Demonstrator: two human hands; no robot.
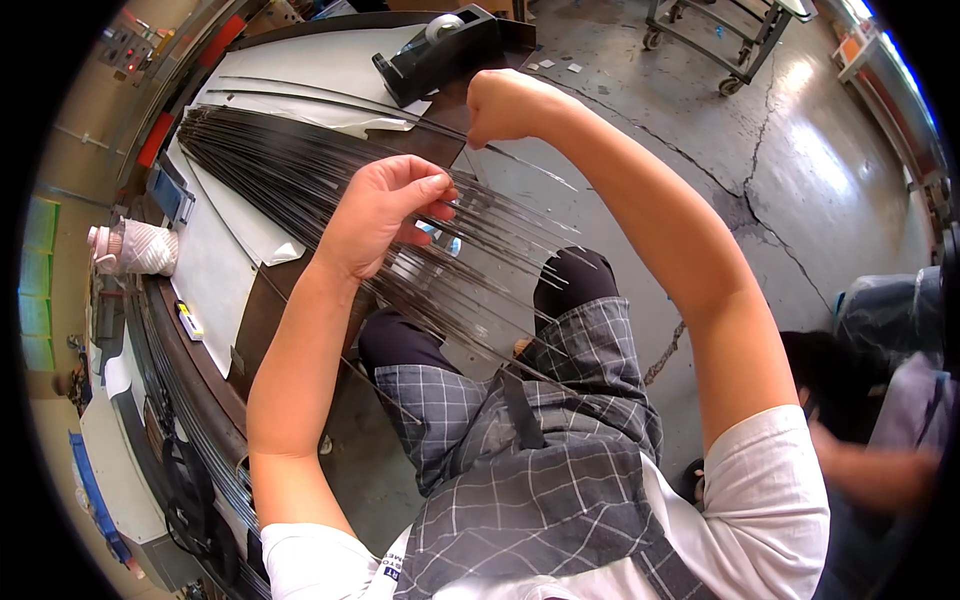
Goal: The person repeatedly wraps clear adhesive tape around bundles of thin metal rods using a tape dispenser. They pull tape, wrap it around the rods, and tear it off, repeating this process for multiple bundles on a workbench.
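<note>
Bundle of thin dark rods (265,160) lies fanned across the surface (268,305); one end rests on white paper (222,287) toward the left edge, the other juts past the edge nearest the person, spreading above the lap and the floor (700,130).

Left hand (390,205) is over the bundle, beyond that near edge; its grip is narrow, thumb tip brought to the index fingertip, remaining fingers bent; whether a rod sits between the tips cannot be told. Right hand (502,108) is out past the surface's far right corner, knuckles up, fingers curled in; separate rods (330,98), lying apart from the bundle, run from the paper to the underside of this hand; the fingertips are hidden, so hold on them cannot be confirmed.

Black tape dispenser (440,55) stands near the far right corner, just beside the separate rods; yellow and white marker (189,321) lies on the paper near the left edge; pink-topped bottle (135,247) in a pale wrap is at the left edge; checked apron (530,500) covers the person's lap; wheeled cart (725,35) stands on the floor, well apart.
</note>
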